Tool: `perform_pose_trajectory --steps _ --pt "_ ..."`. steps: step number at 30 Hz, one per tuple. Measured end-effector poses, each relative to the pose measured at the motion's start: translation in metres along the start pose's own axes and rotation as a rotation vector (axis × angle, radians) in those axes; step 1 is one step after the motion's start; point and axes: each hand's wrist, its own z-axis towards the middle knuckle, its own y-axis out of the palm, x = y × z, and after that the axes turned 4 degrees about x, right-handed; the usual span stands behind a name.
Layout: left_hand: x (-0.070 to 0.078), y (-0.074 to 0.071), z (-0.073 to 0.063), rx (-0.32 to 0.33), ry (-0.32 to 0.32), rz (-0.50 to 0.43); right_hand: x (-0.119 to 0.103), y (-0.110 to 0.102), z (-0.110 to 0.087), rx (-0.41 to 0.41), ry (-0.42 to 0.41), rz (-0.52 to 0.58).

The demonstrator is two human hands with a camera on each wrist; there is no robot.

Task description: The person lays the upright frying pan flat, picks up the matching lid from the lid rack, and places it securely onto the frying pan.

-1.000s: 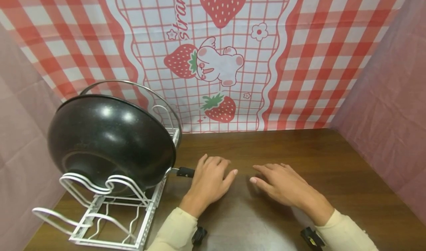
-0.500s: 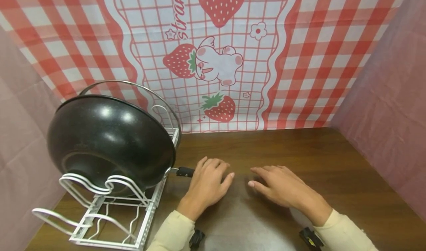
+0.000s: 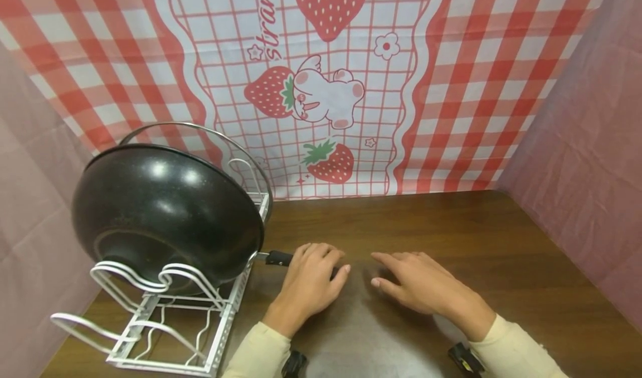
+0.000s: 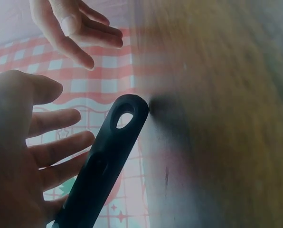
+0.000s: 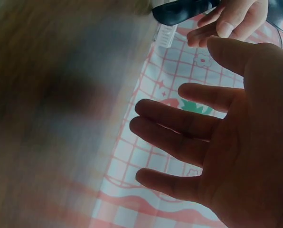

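Note:
A large black wok (image 3: 165, 211) stands tilted on its side in a white wire rack (image 3: 218, 339), its dark outside facing me. Its black handle (image 4: 106, 166) sticks out to the right, with a hanging hole at the end. My left hand (image 3: 310, 283) hovers over that handle and hides much of it in the head view. The left fingers are loosely spread beside the handle, not wrapped round it. To the right, my right hand (image 3: 426, 283) is held above the table with relaxed, parted fingers and nothing in its palm.
Behind the wok, a round metal-rimmed lid (image 3: 193, 125) leans in the rack. The brown wooden table (image 3: 401, 222) ends at a strawberry-print cloth (image 3: 386, 166) at the back. Pink cloth walls (image 3: 577, 160) stand at both sides.
Both hands have drifted slightly toward me and to the left. The wok, lid and rack stay where they were; the view has shifted a little.

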Motion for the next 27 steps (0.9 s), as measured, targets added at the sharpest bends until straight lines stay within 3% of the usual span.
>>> perform_pose_trajectory --steps 13,27 --pt "-0.002 -0.002 -0.005 0.069 0.037 -0.024 -0.007 0.000 -0.002 -0.021 -0.009 -0.041" --pt "-0.007 -0.009 -0.014 0.121 0.029 -0.078 -0.011 0.002 0.000 -0.038 -0.031 -0.057"
